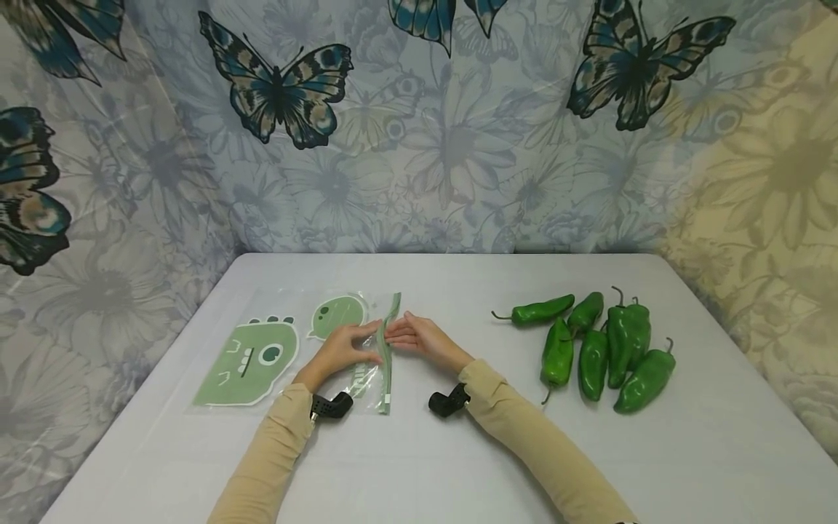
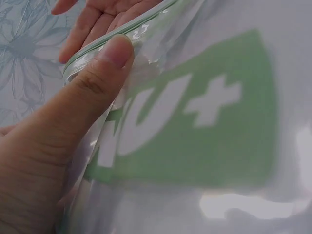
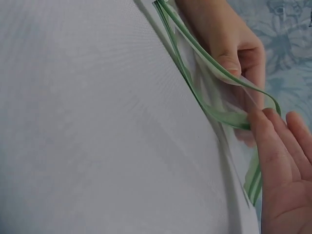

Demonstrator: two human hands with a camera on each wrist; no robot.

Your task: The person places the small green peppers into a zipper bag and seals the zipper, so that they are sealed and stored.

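A clear zip bag [image 1: 383, 364] with a green zip strip and green cartoon prints lies flat on the table's left half. My left hand [image 1: 342, 349] grips it near the mouth, thumb [image 2: 114, 58] on the film just below the strip. In the right wrist view the two green strips [image 3: 200, 100] stand apart, so the mouth gapes. My right hand [image 1: 428, 342] has its fingers straight, their tips [image 3: 261, 119] touching the mouth's edge. Part of the left hand's fingers is hidden behind film.
Several green peppers [image 1: 592, 356] lie grouped on the right side of the white table [image 1: 419, 466]. A large green monster print [image 1: 255, 356] shows on the bag's left part. Behind the table hangs a butterfly-patterned cloth [image 1: 458, 182].
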